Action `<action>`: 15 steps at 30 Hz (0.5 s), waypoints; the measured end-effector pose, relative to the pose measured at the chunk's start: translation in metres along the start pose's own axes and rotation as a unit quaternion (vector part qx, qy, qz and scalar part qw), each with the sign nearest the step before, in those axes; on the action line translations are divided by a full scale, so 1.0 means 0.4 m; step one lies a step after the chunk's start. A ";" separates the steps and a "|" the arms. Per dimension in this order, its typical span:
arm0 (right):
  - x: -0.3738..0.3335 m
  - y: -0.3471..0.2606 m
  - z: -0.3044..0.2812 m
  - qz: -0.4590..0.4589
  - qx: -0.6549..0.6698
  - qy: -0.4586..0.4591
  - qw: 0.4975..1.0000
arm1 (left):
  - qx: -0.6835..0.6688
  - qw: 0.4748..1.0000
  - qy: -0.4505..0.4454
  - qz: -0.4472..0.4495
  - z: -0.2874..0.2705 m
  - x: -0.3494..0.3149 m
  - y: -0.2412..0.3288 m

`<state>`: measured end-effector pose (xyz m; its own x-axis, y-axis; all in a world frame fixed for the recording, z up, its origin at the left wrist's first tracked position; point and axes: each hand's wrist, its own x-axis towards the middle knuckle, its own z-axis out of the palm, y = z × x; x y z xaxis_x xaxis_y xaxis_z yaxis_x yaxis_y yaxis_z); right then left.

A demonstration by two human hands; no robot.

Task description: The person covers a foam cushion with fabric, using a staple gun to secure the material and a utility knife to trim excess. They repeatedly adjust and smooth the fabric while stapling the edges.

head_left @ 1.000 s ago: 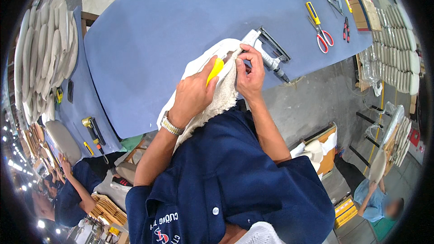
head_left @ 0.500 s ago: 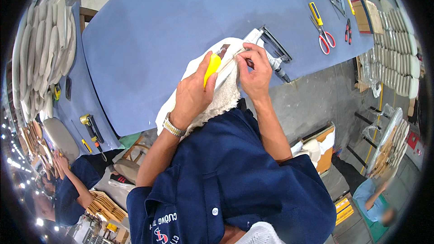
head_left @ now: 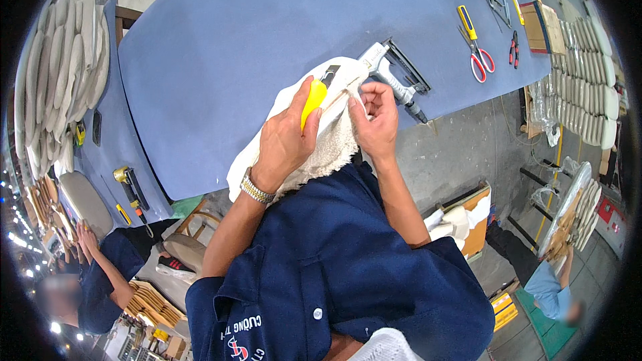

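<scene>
- At the far left edge, a stack of pale curved pads (head_left: 57,73) lies beside the blue table (head_left: 221,47).
- Low on the left, another person in a dark blue shirt (head_left: 100,281) works near a yellow-and-black tool (head_left: 130,190) lying on the near left end of a blue surface.
- At the near edge of the table, a white cloth-covered piece (head_left: 321,150) with a frayed edge hangs partly over the edge toward the person.
- The left hand (head_left: 287,137), with a metal watch at the wrist, is closed around a yellow knife (head_left: 313,99), its dark tip pointing away over the cloth.
- Just right of it, the right hand (head_left: 376,120) has its fingers bent, pinching the cloth's upper edge close to the knife tip.
- Touching the cloth's far right corner lies a grey staple gun (head_left: 394,73).
- Farther right on the table are scissors with red and yellow handles (head_left: 476,50) and small red pliers (head_left: 513,49).
- At the far right edge, more pale pads (head_left: 588,73) are stacked.
</scene>
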<state>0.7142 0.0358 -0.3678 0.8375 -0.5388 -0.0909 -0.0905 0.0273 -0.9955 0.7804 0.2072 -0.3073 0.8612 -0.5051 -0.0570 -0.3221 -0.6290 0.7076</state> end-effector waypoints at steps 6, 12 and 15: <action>0.022 -0.029 -0.022 0.067 0.008 -0.069 0.995 | 0.007 1.000 -0.002 0.002 -0.001 0.001 -0.002; 0.009 -0.061 -0.037 -0.067 -0.177 -0.091 0.978 | -0.016 1.000 -0.020 -0.012 0.008 -0.004 -0.022; 0.021 -0.059 -0.061 0.041 -0.133 -0.054 0.989 | -0.042 0.999 -0.023 -0.026 0.003 0.000 -0.008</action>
<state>0.7103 0.0102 -0.3444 0.8730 -0.4505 -0.1868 -0.2864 -0.1635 -0.9441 0.7810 0.2083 -0.3104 0.8562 -0.5008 -0.1268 -0.2414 -0.6049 0.7588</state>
